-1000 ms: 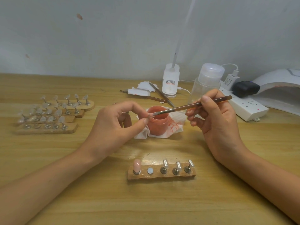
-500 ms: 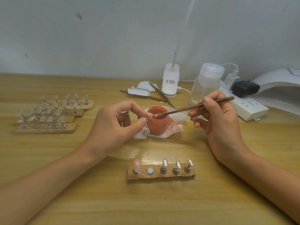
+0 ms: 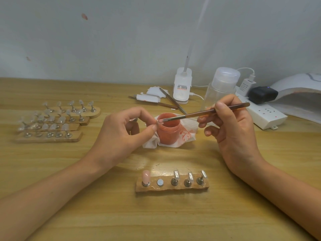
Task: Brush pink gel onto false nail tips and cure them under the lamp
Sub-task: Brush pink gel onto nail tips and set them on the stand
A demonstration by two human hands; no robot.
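1. Head view, centre frame: the left hand (image 3: 119, 134) has thumb and forefinger curled in a tight pinch on one small nail tip (image 3: 159, 121), held up just over the near rim of the jar (image 3: 167, 133).
2. The right hand (image 3: 232, 129) grips the brush (image 3: 208, 112) pen-style, fingers curled round the shaft. The handle slants up toward the right of the frame.
3. The bristles are down on the pinched tip, right at the left hand's fingertips.
4. The jar is open, with pink gel inside and smears down its side. It stands on a crumpled tissue (image 3: 151, 145) stained pink.
5. Lower centre: a wooden holder (image 3: 173, 187) lies on the table (image 3: 104, 214). At its left end stands a pink tip (image 3: 145, 176), next to it a bare metal disc (image 3: 160, 182), then three clear tips (image 3: 176, 174) on small stands.
6. Left of the frame: more holders (image 3: 50, 136) in staggered rows, carrying clear tips. The nearest row looks mostly bare, though it is too blurred to be sure.
7. Right edge: the white lamp (image 3: 298, 87), well apart from both hands. In front of it is a power strip (image 3: 265, 117) with a black plug in it.
8. Upper centre, against the wall: a desk light (image 3: 182, 87) and a clear bottle (image 3: 222, 87), with tweezers (image 3: 172, 100) lying beside scraps of white paper.
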